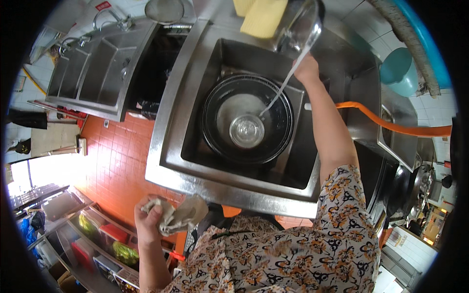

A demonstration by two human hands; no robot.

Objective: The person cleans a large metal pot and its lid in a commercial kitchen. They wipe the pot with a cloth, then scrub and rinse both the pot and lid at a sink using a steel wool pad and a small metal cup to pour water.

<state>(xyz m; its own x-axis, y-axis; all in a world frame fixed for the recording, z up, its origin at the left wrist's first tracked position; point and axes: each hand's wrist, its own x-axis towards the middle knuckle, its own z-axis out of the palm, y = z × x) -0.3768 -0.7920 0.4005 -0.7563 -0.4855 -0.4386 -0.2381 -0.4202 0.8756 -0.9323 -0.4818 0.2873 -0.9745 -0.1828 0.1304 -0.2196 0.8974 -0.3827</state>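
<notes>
A crumpled greyish cloth [183,216] is gripped in my left hand [148,216], off the sink's front left edge. My right hand [307,69] reaches to the base of the chrome faucet [315,29] at the sink's back; its fingertips are hard to make out there. Water [287,78] streams from the spout into a round black basin [209,135]. That basin stands inside the stainless steel sink [205,175]. Within it, towards the front, is a round clear vessel [247,131], lit from above, beside where the stream lands.
Yellow ribbed cloths or gloves [264,18] lie behind the sink. An orange hose [395,126] crosses the right side, near a teal bucket [401,71]. Another steel sink [99,77] stands at left. Red floor tiles [113,161] and shelves with bins [91,238] lie at lower left.
</notes>
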